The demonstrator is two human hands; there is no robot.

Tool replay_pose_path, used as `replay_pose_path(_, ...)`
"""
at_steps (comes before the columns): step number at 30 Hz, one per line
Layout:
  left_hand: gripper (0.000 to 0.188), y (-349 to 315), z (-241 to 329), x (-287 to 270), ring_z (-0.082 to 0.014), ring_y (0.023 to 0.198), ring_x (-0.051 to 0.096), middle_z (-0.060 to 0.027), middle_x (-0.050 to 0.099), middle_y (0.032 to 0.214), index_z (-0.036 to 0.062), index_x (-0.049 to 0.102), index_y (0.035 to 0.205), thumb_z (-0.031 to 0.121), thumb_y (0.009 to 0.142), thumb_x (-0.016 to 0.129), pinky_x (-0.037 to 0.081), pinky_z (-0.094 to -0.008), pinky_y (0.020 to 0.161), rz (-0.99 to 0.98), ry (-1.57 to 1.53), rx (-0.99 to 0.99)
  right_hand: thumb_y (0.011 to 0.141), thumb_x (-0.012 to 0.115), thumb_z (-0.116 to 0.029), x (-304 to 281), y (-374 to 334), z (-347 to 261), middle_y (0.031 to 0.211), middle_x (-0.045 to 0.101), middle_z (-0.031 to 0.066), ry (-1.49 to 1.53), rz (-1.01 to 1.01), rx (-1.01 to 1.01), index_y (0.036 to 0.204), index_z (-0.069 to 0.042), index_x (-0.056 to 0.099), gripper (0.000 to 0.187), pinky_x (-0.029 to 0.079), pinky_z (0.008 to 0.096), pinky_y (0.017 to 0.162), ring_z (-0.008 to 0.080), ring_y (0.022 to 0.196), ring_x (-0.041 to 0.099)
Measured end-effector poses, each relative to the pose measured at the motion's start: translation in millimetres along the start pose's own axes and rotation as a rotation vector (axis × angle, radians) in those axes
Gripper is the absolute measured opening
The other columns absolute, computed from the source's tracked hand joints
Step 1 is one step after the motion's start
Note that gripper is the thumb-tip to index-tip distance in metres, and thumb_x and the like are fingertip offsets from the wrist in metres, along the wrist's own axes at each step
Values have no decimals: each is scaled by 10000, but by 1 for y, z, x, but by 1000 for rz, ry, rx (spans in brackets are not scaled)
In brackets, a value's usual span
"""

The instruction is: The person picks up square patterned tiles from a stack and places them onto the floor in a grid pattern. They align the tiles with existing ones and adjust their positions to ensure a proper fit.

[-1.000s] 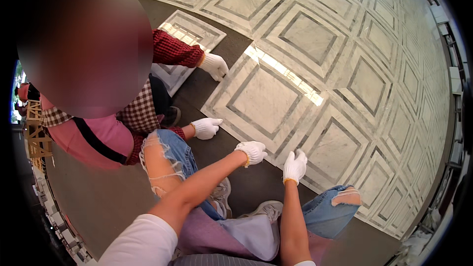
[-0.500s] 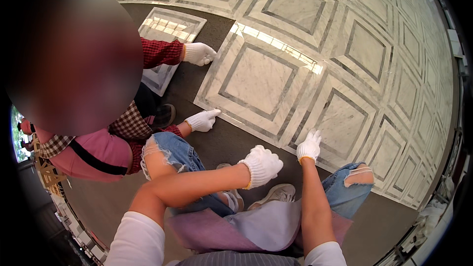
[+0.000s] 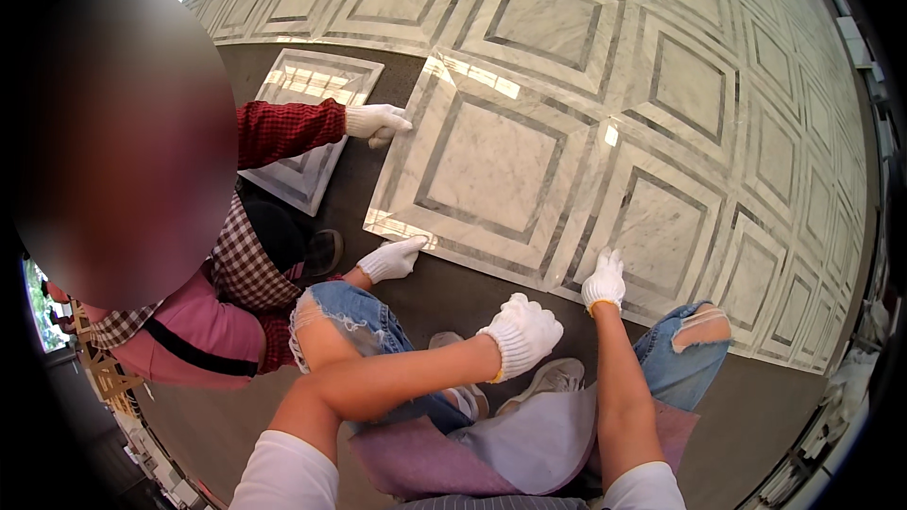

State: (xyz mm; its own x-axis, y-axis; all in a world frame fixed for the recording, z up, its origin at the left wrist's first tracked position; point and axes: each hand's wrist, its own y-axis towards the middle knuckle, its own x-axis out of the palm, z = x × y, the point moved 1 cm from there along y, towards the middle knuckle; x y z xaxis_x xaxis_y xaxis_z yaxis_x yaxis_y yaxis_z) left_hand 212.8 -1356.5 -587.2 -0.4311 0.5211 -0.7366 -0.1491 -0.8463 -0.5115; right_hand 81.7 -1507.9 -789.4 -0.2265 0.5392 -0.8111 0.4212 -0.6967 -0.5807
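Observation:
My left hand (image 3: pixel 524 332), in a white knitted glove, is closed in a fist above the dark floor, and no object shows in it. My right hand (image 3: pixel 605 281), gloved alike, lies with fingers stretched out on the near edge of a pale marble panel (image 3: pixel 661 227) with a dark inlaid square. Left of that lies another square marble panel (image 3: pixel 491 161) with grey inlaid bands, its right side along the neighbouring panel. A co-worker's two gloved hands, the far one (image 3: pixel 378 123) and the near one (image 3: pixel 393 259), touch its left edge.
The co-worker in a red checked sleeve (image 3: pixel 293 137) crouches at my left. Behind that arm a separate framed marble panel (image 3: pixel 321 80) lies on the dark floor (image 3: pixel 453 297). Laid panels (image 3: pixel 543 24) stretch far and right. My shoes (image 3: pixel 553 378) stand below my hands.
The whole view has shifted slightly. Reflections on the left panel have changed, with a bright strip now at its near left corner. My hands keep their poses; the co-worker's stay at the panel's edge.

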Motion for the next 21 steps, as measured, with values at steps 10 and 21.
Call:
replay_pose_path(10, 246, -2, 1, 23, -249, 820, 630, -86, 642, 837, 77, 635, 868, 310, 795, 659, 454, -382, 730, 109, 5, -6, 805, 492, -54, 21, 9, 11, 1468, 292, 178, -62, 63, -24, 1412, -64, 319, 631, 406, 397, 1018, 358, 1312, 343)
replay_pose_path(21, 252, -2, 3, 26, -250, 827, 636, -88, 647, 849, 69, 635, 878, 311, 808, 652, 460, -374, 735, 60, -10, -14, 801, 484, -46, 21, 7, 13, 1435, 322, 184, -72, 98, -48, 1390, -47, 338, 607, 419, 398, 1001, 362, 1266, 382)
